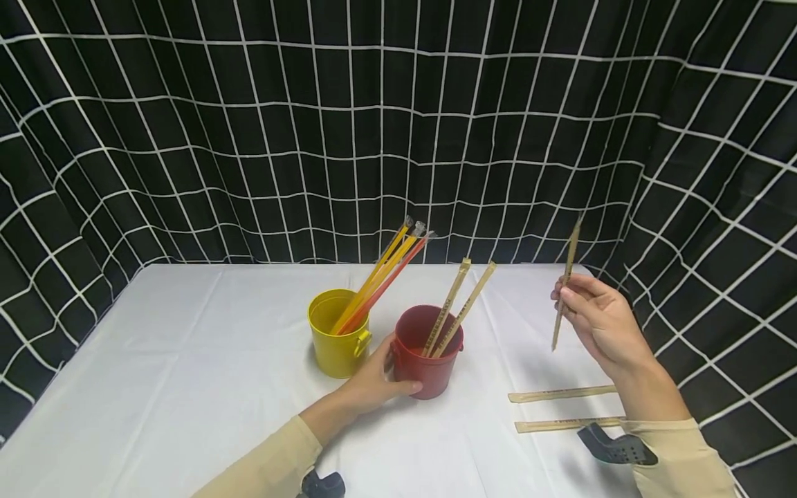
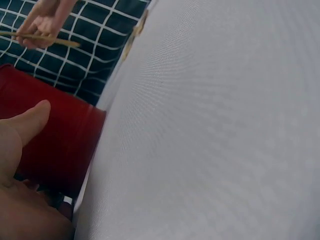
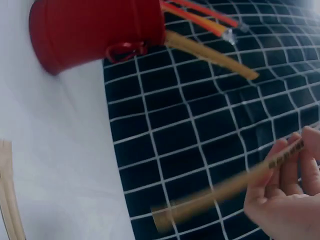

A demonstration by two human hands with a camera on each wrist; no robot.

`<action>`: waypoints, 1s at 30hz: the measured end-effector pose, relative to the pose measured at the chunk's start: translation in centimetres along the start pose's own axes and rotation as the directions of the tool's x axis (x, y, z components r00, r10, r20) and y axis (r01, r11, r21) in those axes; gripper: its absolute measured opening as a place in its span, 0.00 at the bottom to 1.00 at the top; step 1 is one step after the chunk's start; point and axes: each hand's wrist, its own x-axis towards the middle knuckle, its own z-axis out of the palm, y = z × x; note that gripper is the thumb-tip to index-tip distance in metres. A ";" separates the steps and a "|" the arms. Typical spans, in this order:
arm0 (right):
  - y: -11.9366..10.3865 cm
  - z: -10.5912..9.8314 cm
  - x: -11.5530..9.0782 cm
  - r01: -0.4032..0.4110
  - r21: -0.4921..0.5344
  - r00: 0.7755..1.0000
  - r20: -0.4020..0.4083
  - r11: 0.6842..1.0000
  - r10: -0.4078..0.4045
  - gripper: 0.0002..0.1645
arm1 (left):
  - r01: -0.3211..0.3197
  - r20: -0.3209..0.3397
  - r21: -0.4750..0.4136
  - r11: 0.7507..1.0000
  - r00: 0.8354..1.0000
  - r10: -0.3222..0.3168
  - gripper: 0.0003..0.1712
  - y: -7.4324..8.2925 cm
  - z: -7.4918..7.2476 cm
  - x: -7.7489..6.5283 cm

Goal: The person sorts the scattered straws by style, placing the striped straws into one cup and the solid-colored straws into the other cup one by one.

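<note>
My left hand (image 1: 369,384) grips a small red bucket (image 1: 429,377) standing on the table, its thumb across the front and its fingers at the left side. Two straws in brown paper wrappers (image 1: 468,302) lean to the right out of this bucket. Raised at the right, my right hand (image 1: 600,324) pinches another paper-wrapped straw (image 1: 571,252) between thumb and fingers, nearly upright. In the right wrist view that straw (image 3: 225,189) shows dark print near the fingertips. Two more wrapped straws (image 1: 554,395) lie crosswise on the table below the right hand, partly covered by the forearm.
Left of the red bucket stands a yellow bucket (image 1: 336,356) with several yellow and orange-red straws (image 1: 381,275) in clear film, leaning right. A white cloth (image 1: 187,387) covers the table. Black fabric with a white grid (image 1: 398,124) hangs behind and at both sides.
</note>
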 end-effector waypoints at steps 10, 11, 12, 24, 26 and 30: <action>-0.4 0.9 -0.5 -0.037 0.144 0.995 0.101 0.989 0.022 0.18 | 0.000 0.006 0.015 1.000 1.000 0.000 0.51 -0.2 0.3 0.1; -0.5 1.1 -0.5 -0.039 0.156 0.994 0.108 0.987 0.022 0.19 | 0.001 0.007 0.013 1.000 1.000 -0.001 0.51 -0.2 0.3 0.1; -0.6 1.2 -0.5 -0.040 0.164 0.993 0.114 0.986 0.021 0.20 | 0.002 0.006 0.012 1.000 1.000 -0.002 0.52 -0.2 0.3 0.1; -1.5 3.4 -0.5 0.043 0.313 0.989 0.124 0.949 -0.086 0.22 | 0.012 0.004 0.015 1.000 1.000 -0.012 0.52 -0.1 -0.1 0.0; -1.5 3.8 -0.5 0.061 0.321 0.988 0.116 0.945 -0.103 0.22 | 0.006 0.005 0.007 1.000 1.000 -0.006 0.51 -0.1 -0.1 0.1; -1.3 4.7 -0.7 0.105 0.232 0.990 0.064 0.967 -0.123 0.21 | 0.006 0.008 0.003 1.000 1.000 -0.006 0.50 -0.2 -0.2 0.1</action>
